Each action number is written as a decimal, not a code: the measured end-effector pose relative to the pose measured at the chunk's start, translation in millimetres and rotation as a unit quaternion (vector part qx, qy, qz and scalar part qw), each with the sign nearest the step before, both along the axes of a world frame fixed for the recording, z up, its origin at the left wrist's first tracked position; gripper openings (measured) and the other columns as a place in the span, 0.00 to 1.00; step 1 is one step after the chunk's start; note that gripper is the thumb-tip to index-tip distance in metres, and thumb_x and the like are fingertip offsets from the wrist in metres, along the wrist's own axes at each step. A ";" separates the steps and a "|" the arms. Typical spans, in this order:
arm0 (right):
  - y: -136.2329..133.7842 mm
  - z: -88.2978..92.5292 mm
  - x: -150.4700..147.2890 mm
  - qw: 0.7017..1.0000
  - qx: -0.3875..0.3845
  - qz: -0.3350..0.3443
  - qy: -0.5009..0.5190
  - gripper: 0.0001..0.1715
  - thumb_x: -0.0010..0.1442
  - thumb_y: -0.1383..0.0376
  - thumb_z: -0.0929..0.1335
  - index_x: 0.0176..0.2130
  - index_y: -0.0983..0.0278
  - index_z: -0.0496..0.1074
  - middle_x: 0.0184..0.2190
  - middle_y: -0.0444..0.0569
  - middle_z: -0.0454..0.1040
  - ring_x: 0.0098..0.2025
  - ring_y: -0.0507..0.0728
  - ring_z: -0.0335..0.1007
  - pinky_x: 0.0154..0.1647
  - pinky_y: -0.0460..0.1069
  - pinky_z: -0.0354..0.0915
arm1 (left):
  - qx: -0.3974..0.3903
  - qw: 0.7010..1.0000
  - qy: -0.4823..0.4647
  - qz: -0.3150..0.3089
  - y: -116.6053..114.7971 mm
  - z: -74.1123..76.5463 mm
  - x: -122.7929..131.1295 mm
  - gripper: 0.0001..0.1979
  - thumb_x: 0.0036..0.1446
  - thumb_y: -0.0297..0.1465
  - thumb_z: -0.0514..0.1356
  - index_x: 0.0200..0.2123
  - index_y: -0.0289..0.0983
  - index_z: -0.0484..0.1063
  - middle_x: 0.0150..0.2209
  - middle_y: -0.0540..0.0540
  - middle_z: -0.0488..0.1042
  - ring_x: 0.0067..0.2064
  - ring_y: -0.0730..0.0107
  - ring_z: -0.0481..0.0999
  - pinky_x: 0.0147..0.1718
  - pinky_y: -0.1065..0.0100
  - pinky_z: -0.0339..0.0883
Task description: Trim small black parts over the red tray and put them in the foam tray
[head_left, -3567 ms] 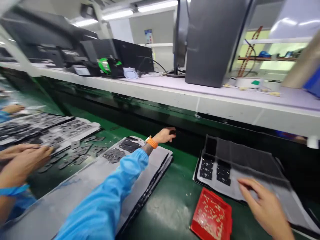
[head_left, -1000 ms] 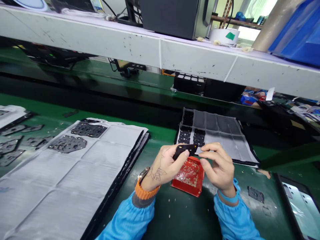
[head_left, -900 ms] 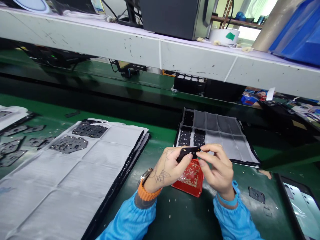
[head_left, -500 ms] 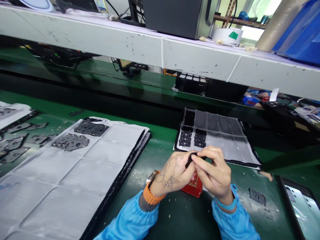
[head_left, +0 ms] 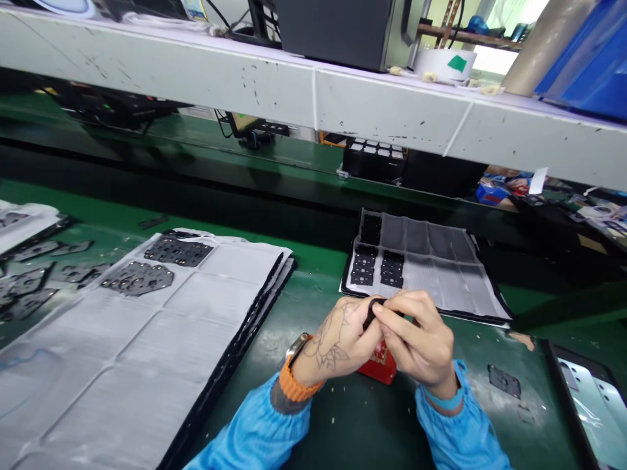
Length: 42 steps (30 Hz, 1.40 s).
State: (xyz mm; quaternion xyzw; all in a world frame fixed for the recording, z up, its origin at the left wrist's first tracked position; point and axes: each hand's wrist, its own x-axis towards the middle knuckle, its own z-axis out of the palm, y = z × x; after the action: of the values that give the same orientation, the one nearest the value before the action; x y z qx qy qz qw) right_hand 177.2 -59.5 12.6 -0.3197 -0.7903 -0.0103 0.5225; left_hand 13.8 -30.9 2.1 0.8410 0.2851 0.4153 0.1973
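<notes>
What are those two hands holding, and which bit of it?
A small dark piece, held in both hands: the left hand has its left end, and the right hand pinches it farther right. The hands hide most of it.

L hand [head_left: 345, 339] & R hand [head_left: 422, 343] close tog.; both pinching w/ bent fingers [head_left: 399, 324].

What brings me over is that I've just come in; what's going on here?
A person in blue cloth sleeves pinches a small black part, mostly hidden, between the left hand and right hand. In this view the hands partly cover a red plastic tray. Beyond them, black perforated plates lie at the left end of a pale divided tray. Grey perforated plates lie on the white divided sheet at left.
</notes>
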 end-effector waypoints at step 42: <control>4.1 0.0 21.0 0.894 -0.373 0.080 0.233 0.12 0.66 0.58 0.70 0.35 0.63 0.71 0.28 0.45 0.72 0.23 0.51 0.65 0.22 0.44 0.62 | -0.281 0.947 -0.146 -0.059 7.6 20.2 -8.6 0.10 0.64 0.32 0.59 0.46 0.36 0.73 0.37 0.47 0.78 0.37 0.69 0.76 0.36 0.71 0.68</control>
State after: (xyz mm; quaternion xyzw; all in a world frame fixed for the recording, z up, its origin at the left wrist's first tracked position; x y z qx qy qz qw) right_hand 198.2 -55.4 12.7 -0.4197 -0.6147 0.4022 0.5331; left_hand 5.1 -23.2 22.3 0.6970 0.3085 0.4242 0.4890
